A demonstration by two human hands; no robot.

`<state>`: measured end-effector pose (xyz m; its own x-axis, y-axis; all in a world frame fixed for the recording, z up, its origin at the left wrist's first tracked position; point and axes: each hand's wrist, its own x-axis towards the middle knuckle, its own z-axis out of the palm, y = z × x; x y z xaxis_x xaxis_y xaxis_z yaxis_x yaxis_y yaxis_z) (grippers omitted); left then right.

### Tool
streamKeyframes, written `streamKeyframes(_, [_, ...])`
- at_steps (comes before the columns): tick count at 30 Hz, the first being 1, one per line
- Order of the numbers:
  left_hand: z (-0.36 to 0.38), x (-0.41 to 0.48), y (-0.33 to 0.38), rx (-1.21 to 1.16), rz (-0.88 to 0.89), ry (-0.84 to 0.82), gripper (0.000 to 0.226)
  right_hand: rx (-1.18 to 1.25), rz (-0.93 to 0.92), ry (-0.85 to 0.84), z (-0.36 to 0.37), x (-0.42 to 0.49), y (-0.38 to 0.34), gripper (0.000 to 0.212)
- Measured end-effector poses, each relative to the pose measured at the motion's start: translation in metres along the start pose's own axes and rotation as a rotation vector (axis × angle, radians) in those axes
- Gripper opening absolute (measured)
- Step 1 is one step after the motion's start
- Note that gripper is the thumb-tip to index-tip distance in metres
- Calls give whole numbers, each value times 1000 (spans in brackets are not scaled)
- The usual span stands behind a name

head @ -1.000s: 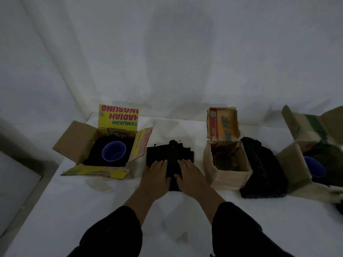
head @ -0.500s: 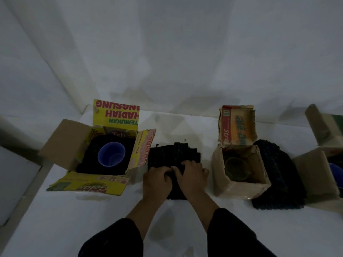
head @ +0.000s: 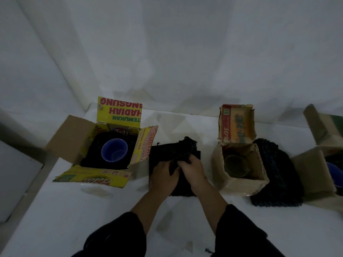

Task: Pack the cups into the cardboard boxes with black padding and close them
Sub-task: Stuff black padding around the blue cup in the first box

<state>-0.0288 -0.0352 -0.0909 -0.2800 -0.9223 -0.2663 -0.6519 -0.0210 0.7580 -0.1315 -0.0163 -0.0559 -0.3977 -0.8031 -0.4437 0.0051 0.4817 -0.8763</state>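
Observation:
A pile of black padding (head: 161, 153) lies on the white table between two open boxes. My left hand (head: 163, 176) and my right hand (head: 193, 168) both grip its top sheet, which bunches up between the fingers. On the left, the open yellow box (head: 72, 138) holds a blue cup (head: 114, 150) nested in black padding. To the right, the smaller brown box (head: 241, 186) holds a clear glass cup (head: 235, 165), with no padding visible round it. At the right edge a third box (head: 310, 173) shows part of a blue cup (head: 334, 173).
A second pile of black padding (head: 274, 175) lies between the small brown box and the third box. The table (head: 74, 219) ends on the left at a low ledge. White walls close the back and the left.
My hands went from lying flat on the middle padding to gripping it, and the top sheet has lifted and bunched. The view has shifted closer and a little left.

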Motion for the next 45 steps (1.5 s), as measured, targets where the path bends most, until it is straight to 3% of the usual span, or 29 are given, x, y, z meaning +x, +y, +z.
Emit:
streamKeyframes(3, [-9, -9, 13, -55, 23, -32, 42, 173, 102, -106, -4, -5, -7, 36])
streamKeyframes(5, [-14, -14, 15, -52, 15, -39, 47, 221, 148, -129, -7, -6, -9, 45])
streamKeyframes(12, [-22, -29, 15, 2, 96, -16, 43, 229, 93, -161, -15, -12, -13, 29])
streamKeyframes(19, [-38, -55, 26, -140, 137, -50, 39, 186, 7, -144, -25, -20, -31, 15])
streamKeyframes(26, [-62, -81, 57, -345, 193, -22, 26, 127, -198, -179, -28, -34, -77, 22])
streamKeyframes(30, [-87, -82, 73, -275, 280, 98, 29, 123, -247, -209, -24, -42, -110, 16])
streamKeyframes(32, [-101, -79, 77, -264, 310, 174, 35, 143, -241, -197, -18, -43, -127, 23])
streamKeyframes(35, [-128, -72, 76, -212, 304, 255, 18, 160, -201, -199, -5, -42, -149, 34])
streamKeyframes(40, [-184, -56, 63, -63, 254, 307, 21, 184, -107, -400, 18, -38, -175, 37])
streamKeyframes(45, [-222, -41, 42, 157, 198, 256, 21, -111, -178, -488, 50, -28, -185, 37])
